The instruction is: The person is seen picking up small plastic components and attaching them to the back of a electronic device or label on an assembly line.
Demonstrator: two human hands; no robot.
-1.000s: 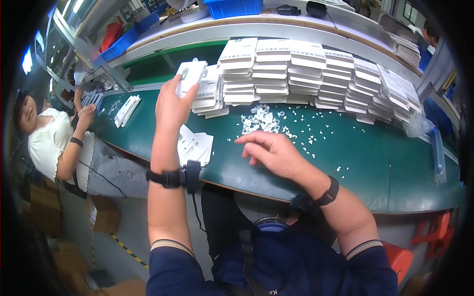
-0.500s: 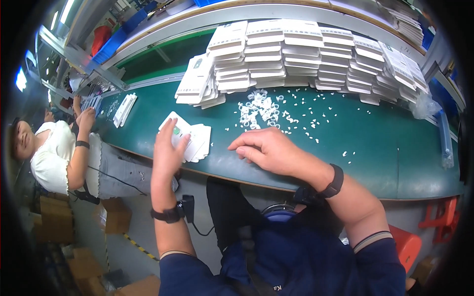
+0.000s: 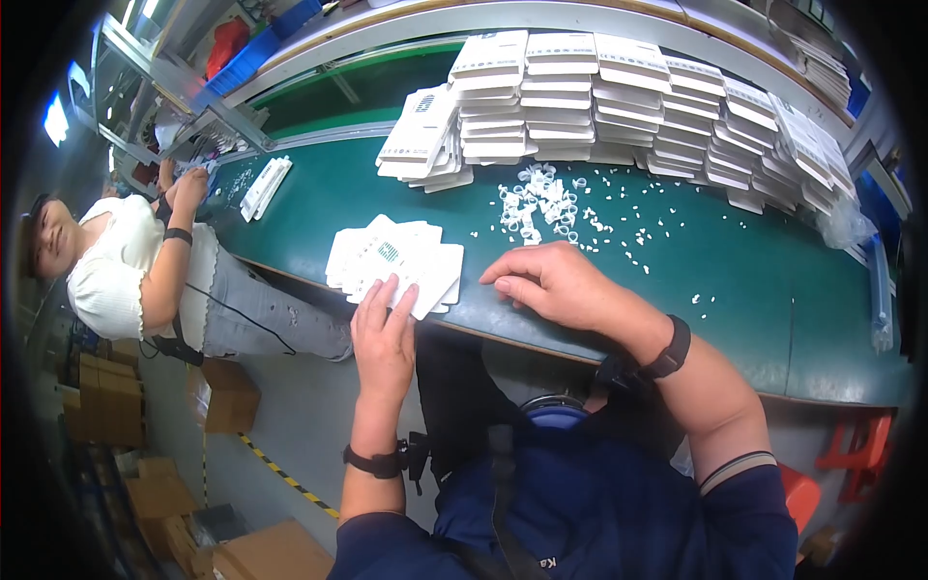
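Observation:
A loose, fanned pile of flat white cartons (image 3: pixel 430 253) with green print lies at the near edge of the green table. My left hand (image 3: pixel 385 343) rests on its near side, fingers stretched out and slightly spread over the top carton. To the right of the pile, my right hand (image 3: pixel 559 282) hovers over or rests at the table edge, its fingers curled and the thumb near the index finger. Whatever it may hold is hidden. Beyond it lies a heap of small white plastic rings (image 3: pixel 541 201), with tiny white bits (image 3: pixel 633 232) scattered to its right.
Tall stacks of white cartons (image 3: pixel 558 89) line the back of the green table (image 3: pixel 735 309). Clear plastic wrap (image 3: pixel 843 224) sits at the right end. A co-worker (image 3: pixel 126 261) stands at the left. Brown boxes (image 3: pixel 227 396) and a red stool (image 3: pixel 855 449) are on the floor.
My left hand has come down from above the pile onto its near side, fingers now flat on the cartons. The whole view has shifted; my right hand keeps nearly the same pose.

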